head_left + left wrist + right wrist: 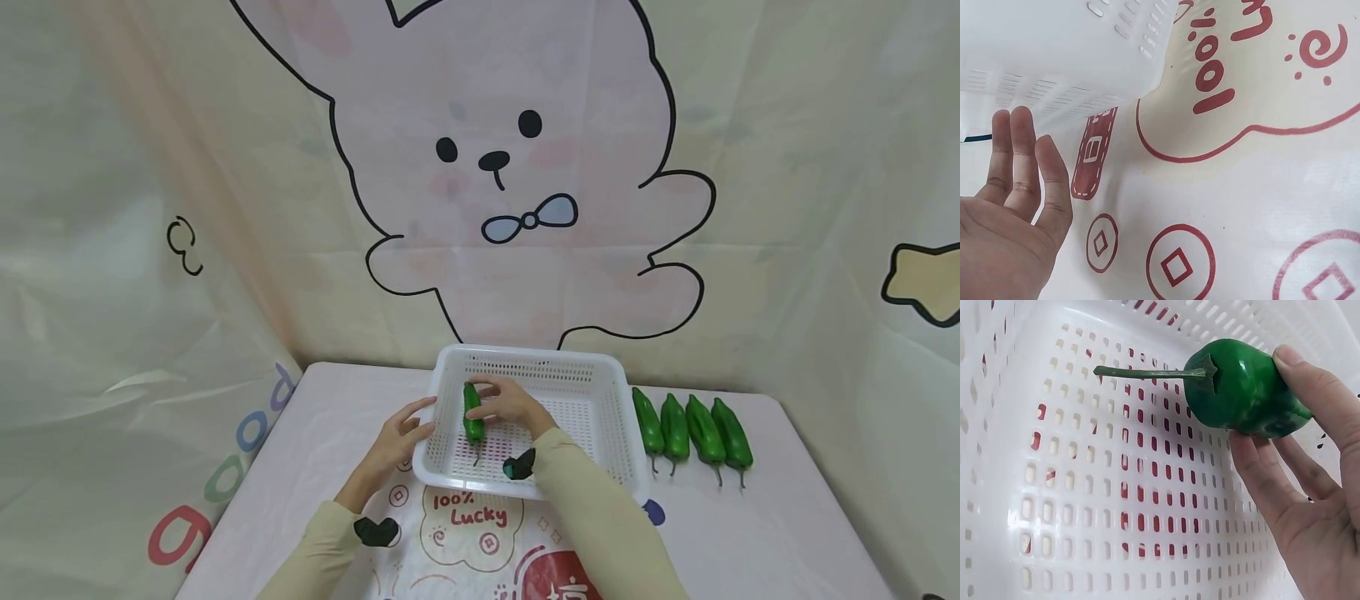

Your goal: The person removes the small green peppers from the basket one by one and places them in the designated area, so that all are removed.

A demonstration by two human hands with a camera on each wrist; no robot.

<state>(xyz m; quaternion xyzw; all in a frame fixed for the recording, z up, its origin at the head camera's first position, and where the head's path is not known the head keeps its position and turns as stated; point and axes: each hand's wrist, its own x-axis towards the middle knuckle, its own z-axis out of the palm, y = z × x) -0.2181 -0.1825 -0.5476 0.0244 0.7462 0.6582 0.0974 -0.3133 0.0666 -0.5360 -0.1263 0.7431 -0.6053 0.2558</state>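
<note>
A green pepper (1241, 387) with a long stem is pinched between the thumb and fingers of my right hand (512, 406). In the head view this pepper (472, 417) is over the left part of a white perforated plastic basket (532, 493), stem toward me. The right wrist view shows it above the slotted floor. My left hand (397, 442) is at the basket's left side, fingers extended. In the left wrist view the left hand's fingertips (1021, 119) reach the basket's outer wall (1066, 81); whether they press on it I cannot tell.
Several green peppers (705, 429) lie in a row on the table, right of the basket. The table's printed cover (472, 533) shows red lettering. A cartoon-printed curtain (510, 275) hangs directly behind the table, and more sheeting (97, 333) stands at the left.
</note>
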